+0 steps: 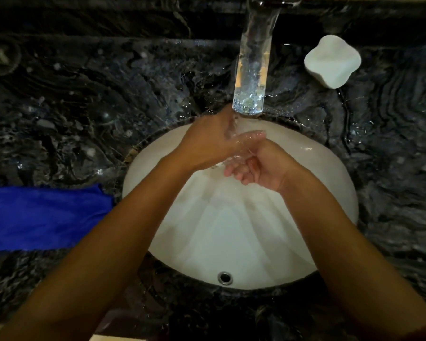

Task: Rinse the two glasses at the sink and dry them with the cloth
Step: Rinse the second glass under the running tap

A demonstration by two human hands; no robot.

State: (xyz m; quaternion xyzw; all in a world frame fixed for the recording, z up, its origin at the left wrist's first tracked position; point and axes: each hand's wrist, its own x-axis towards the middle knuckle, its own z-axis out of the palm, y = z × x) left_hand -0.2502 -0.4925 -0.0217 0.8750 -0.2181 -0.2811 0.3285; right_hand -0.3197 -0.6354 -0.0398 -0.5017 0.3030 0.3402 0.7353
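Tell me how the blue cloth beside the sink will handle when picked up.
The blue cloth lies flat with soft, wavy edges, so it will probably droop limply. Its fuzzy surface suggests it is light and unlikely to slip.

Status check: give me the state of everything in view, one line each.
Faucet: running.
Glass: under the stream, held in both hands.
Left hand: grips the glass.
Right hand: curled round the glass.
Blue cloth: lying on the counter, untouched.
Sink: wet.
Soap: on the counter.
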